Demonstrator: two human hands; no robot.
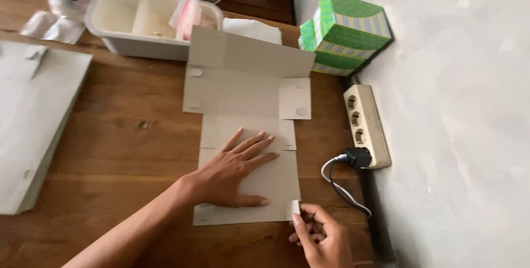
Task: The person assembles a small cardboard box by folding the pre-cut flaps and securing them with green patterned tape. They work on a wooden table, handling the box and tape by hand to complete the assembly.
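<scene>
The wooden surface (127, 146) carries everything here, and a grey wall rises along its right edge. At the far left lies a stack of flat grey boards (33, 124), and at the back stands a white divided tray (138, 22) with small items inside. Two green patterned boxes (345, 33) are stacked in the back corner, and a beige power strip (366, 127) with one dark plug lies along the wall. In the middle, the unfolded cardboard blank (248, 108) lies flat on the surface, its far flap standing a little up; small round adhesive dots show on its side tabs. The left hand (237, 174) rests on the near panel of the blank, fingers spread wide and pressed flat, so the sheet cannot slide. The right hand (323, 235) is at the near right corner of the blank, its fingers closed narrowly on a small white strip (296, 207), which looks like a piece of tape or backing paper, though this is too small to tell surely. To do this step well, it seems best that the left palm keeps even pressure near the corner, and that the strip is handled slowly and low along the edge, so the thin cardboard does not lift or tear.
</scene>
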